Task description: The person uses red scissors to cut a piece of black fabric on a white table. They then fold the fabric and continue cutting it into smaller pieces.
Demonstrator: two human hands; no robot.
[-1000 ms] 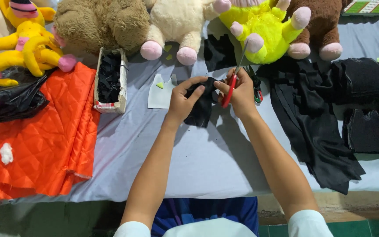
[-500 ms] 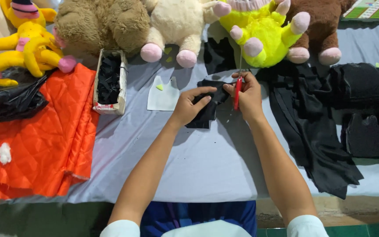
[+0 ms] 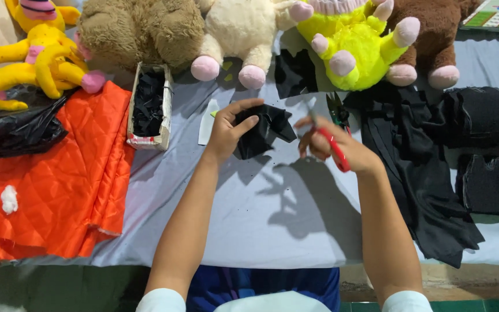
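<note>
Head view, left to right: orange quilted fabric (image 3: pixel 59 185) covers the grey surface (image 3: pixel 272 214). Left hand (image 3: pixel 226 133) has its fingers clamped on a scrap of black cloth (image 3: pixel 264 130), lifted above the surface. Just beside it, right hand (image 3: pixel 333 147) grips red-handled scissors (image 3: pixel 333 150), fingers closed around them.

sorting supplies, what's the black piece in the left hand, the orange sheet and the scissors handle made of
Black piece: soft matte fabric, maybe felt or fleece; it folds limply in the left hand.
Orange sheet: quilted cloth with a slight sheen and stitched diamonds.
Scissors handle: smooth red, likely plastic, in the right hand.
</note>
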